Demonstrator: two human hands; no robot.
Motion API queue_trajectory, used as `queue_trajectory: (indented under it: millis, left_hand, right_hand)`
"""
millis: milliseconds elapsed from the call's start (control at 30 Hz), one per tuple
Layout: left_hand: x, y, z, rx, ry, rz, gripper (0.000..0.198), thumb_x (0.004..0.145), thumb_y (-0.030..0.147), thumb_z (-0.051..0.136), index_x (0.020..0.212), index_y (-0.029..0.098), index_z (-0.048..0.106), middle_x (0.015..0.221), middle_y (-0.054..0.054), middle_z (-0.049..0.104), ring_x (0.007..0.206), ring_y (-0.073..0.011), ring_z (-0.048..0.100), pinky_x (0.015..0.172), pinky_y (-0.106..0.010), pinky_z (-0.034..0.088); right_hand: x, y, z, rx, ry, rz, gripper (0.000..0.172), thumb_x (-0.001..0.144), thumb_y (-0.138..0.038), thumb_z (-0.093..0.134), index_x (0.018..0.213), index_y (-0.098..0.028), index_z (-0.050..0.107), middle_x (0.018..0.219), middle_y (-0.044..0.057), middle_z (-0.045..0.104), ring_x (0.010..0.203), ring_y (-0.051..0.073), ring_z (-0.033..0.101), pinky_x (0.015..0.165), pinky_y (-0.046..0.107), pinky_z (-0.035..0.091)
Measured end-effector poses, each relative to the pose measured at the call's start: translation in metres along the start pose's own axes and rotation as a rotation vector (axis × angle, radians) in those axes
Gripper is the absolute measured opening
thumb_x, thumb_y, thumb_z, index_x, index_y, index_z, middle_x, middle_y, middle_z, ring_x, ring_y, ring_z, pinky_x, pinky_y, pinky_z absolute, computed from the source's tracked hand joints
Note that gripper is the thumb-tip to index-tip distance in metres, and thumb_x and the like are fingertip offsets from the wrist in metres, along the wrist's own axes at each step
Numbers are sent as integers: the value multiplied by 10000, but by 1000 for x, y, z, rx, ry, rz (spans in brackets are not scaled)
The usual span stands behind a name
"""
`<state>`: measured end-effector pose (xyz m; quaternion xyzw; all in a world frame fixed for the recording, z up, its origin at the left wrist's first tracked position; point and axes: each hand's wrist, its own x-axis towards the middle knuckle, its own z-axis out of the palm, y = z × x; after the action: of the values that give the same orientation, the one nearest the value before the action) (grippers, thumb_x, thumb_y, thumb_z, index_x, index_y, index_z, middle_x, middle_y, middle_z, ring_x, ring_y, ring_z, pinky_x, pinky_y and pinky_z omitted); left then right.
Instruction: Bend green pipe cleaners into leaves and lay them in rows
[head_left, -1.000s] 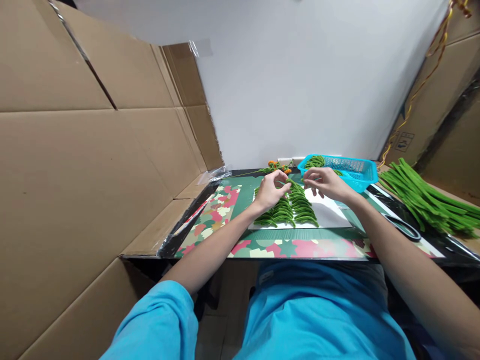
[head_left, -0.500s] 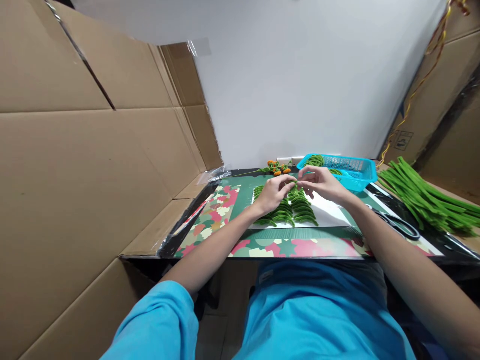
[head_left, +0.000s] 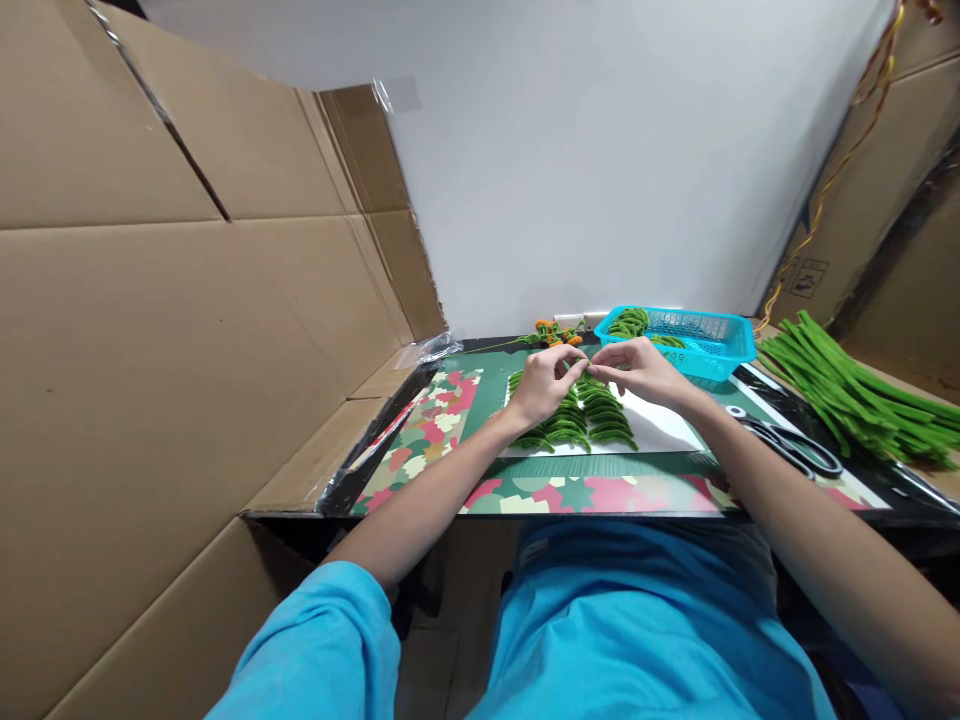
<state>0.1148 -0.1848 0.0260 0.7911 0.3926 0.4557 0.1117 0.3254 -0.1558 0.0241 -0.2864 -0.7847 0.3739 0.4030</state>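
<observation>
My left hand (head_left: 546, 383) and my right hand (head_left: 634, 368) meet fingertip to fingertip above two rows of bent green pipe-cleaner pieces (head_left: 574, 417). Both pinch a small green pipe-cleaner piece (head_left: 585, 369) between them, fingers curled. The rows lie on a white sheet (head_left: 660, 425) on a green cutting mat (head_left: 600, 480). The held piece is mostly hidden by my fingers.
A blue plastic basket (head_left: 701, 340) with green pieces stands behind my right hand. Black scissors (head_left: 795, 447) lie to the right, beside a bundle of long green pipe cleaners (head_left: 855, 395). Orange and green bits (head_left: 556, 333) lie at the back. Cardboard walls (head_left: 187, 330) close in the left.
My hands have drawn together: they were apart over the rows, now their fingertips touch on one small green piece.
</observation>
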Motion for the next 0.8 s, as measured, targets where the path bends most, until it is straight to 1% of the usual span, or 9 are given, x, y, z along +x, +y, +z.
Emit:
queue_trajectory:
  millis: [133, 233, 300, 367, 467, 567, 633, 700, 800]
  left_hand:
    - [0, -1, 0, 14, 7, 8, 220, 984, 366, 681, 984, 169, 780, 821, -28, 759, 644, -120, 614, 649, -249, 491]
    - [-1, 1, -1, 41, 36, 19, 214, 977, 359, 693, 972, 169, 791, 858, -43, 780, 659, -123, 628, 653, -250, 496]
    - [-1, 1, -2, 59, 43, 1, 211, 962, 358, 714, 938, 167, 800, 833, -47, 785, 657, -127, 630, 645, -253, 491]
    - [-1, 2, -2, 48, 27, -31, 225, 951, 375, 726, 921, 167, 807, 803, -45, 785, 645, -130, 625, 633, -255, 482]
    - [0, 0, -2, 16, 0, -67, 274, 950, 426, 724, 937, 168, 814, 811, -45, 790, 637, -129, 618, 613, -255, 466]
    - [0, -2, -2, 58, -10, -68, 294, 949, 455, 721, 941, 177, 816, 822, -39, 790, 630, -126, 603, 602, -255, 450]
    - [0, -2, -1, 104, -7, -62, 282, 951, 448, 717, 941, 184, 816, 822, -33, 787, 621, -124, 590, 598, -257, 440]
    - [0, -1, -1, 127, 0, -57, 256, 950, 422, 718, 941, 184, 812, 824, -32, 784, 619, -124, 589, 597, -259, 438]
    - [1, 2, -2, 106, 13, -60, 219, 951, 376, 712, 940, 176, 803, 849, -36, 787, 627, -123, 605, 614, -257, 458]
  right_hand:
    - [0, -1, 0, -25, -6, -9, 467, 846, -607, 772, 867, -141, 797, 732, 71, 715, 564, 151, 599, 456, 258, 461]
    - [-1, -1, 1, -7, -16, 9, 478, 857, -619, 755, 891, -143, 791, 719, 71, 712, 585, 166, 619, 449, 256, 465]
    - [-1, -1, 1, -22, -12, 6, 466, 871, -611, 745, 893, -148, 792, 686, 62, 700, 573, 165, 616, 454, 258, 460]
    - [-1, -2, 1, -52, -5, -14, 451, 880, -598, 739, 874, -151, 795, 677, 61, 704, 568, 164, 617, 472, 266, 459]
    - [-1, -3, 1, -80, 10, -45, 427, 882, -573, 738, 856, -150, 789, 720, 78, 738, 604, 183, 652, 521, 284, 488]
    - [-2, -4, -1, -141, 23, -88, 366, 902, -505, 709, 849, -151, 786, 747, 84, 758, 653, 203, 682, 585, 303, 525]
    - [-2, -5, -1, -221, 26, -127, 335, 915, -458, 677, 832, -154, 790, 738, 79, 755, 667, 204, 682, 615, 309, 533]
    - [-2, -5, -1, -267, 23, -150, 335, 921, -447, 660, 816, -157, 793, 711, 70, 739, 647, 193, 663, 610, 307, 526]
    - [-2, -6, 0, -179, 25, -126, 370, 918, -491, 672, 823, -155, 793, 682, 59, 716, 575, 167, 622, 557, 297, 509]
